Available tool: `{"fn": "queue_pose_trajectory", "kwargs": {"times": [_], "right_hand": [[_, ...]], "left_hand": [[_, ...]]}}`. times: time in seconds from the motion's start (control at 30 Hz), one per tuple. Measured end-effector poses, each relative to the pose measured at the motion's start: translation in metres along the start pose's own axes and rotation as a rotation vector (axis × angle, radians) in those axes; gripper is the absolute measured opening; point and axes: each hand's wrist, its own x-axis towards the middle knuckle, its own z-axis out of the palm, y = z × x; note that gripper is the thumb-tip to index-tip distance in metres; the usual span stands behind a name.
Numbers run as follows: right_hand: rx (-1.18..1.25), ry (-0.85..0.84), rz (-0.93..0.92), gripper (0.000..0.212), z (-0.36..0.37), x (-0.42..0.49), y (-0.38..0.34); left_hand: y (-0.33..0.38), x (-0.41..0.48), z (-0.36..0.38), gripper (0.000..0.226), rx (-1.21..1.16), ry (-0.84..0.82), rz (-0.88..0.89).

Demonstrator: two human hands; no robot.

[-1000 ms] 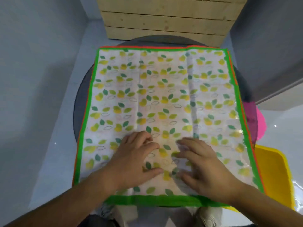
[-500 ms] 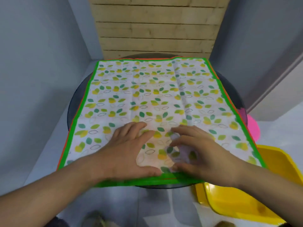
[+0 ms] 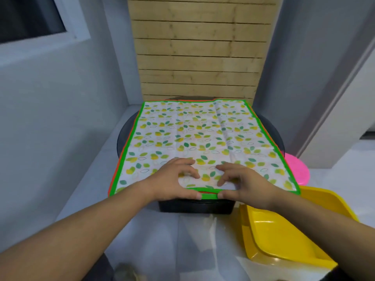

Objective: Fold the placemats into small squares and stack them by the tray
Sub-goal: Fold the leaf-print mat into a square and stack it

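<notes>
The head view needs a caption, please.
Left hand and right hand pinch the placemat at its near edge; yellow tray beside the table.

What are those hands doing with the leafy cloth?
A person is getting ready to fold a placemat with leaves on it. It lies flat on a round dark table, not folded yet. The left hand and right hand both pinch its near green edge. A second mat with an orange edge peeks out underneath. A yellow tray sits to the right.

Grey walls [image 3: 50,110]; window [image 3: 26,17] upper left; wooden slat panel [image 3: 198,57] behind round dark table [image 3: 123,136]; pale floor [image 3: 89,191].
</notes>
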Motion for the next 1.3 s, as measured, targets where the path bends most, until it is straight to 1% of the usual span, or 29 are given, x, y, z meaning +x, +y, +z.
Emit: {"fn": "queue_pose_trajectory", "kwargs": {"times": [0.07, 0.2, 0.37, 0.5, 0.67, 0.77, 0.87, 0.97, 1.0, 1.07, 1.13, 1.2, 1.23, 1.3], "right_hand": [[0.027, 0.018, 0.028, 0.019, 0.001, -0.002, 0.000], [0.086, 0.015, 0.056, 0.019, 0.002, -0.003, 0.004], [0.099, -0.010, 0.064, 0.016, -0.002, -0.001, 0.004], [0.083, -0.005, 0.052, 0.010, -0.002, -0.001, 0.004], [0.009, 0.082, 0.040, 0.014, 0.000, -0.002, 0.002], [-0.007, 0.122, 0.040, 0.016, -0.003, -0.004, -0.004], [-0.052, 0.238, 0.010, 0.014, -0.010, -0.008, -0.013], [-0.094, 0.351, -0.073, 0.014, -0.011, -0.015, -0.020], [-0.101, 0.362, -0.088, 0.015, -0.011, -0.018, -0.022], [-0.107, 0.366, -0.096, 0.018, -0.011, -0.023, -0.026], [-0.117, 0.378, -0.095, 0.033, -0.013, -0.028, -0.028], [-0.179, 0.423, -0.136, 0.048, -0.017, -0.030, -0.030], [-0.251, 0.470, -0.173, 0.049, -0.022, -0.030, -0.032], [-0.426, 0.622, -0.243, 0.041, -0.034, -0.021, -0.035]], "left_hand": [[-0.002, -0.002, 0.000, 0.048, -0.060, 0.001, -0.018], [-0.006, -0.002, -0.002, 0.046, -0.124, -0.032, -0.039], [-0.009, -0.003, -0.002, 0.041, -0.215, -0.011, -0.035], [-0.010, -0.003, -0.001, 0.033, -0.252, -0.002, -0.029], [-0.005, -0.004, -0.012, 0.018, -0.272, -0.021, -0.062], [0.006, -0.008, -0.025, 0.014, -0.294, -0.037, -0.064], [0.017, -0.013, -0.036, 0.012, -0.320, 0.022, -0.053], [0.027, -0.024, -0.041, 0.008, -0.337, 0.087, -0.017], [0.030, -0.027, -0.041, 0.010, -0.327, 0.101, -0.019], [0.035, -0.035, -0.041, 0.007, -0.282, 0.104, -0.037], [0.041, -0.042, -0.043, 0.007, -0.159, 0.105, -0.033], [0.049, -0.045, -0.050, 0.010, -0.063, 0.095, -0.011], [0.053, -0.045, -0.055, 0.010, -0.031, 0.088, -0.002], [0.059, -0.036, -0.070, 0.011, 0.046, 0.111, 0.017]]}}
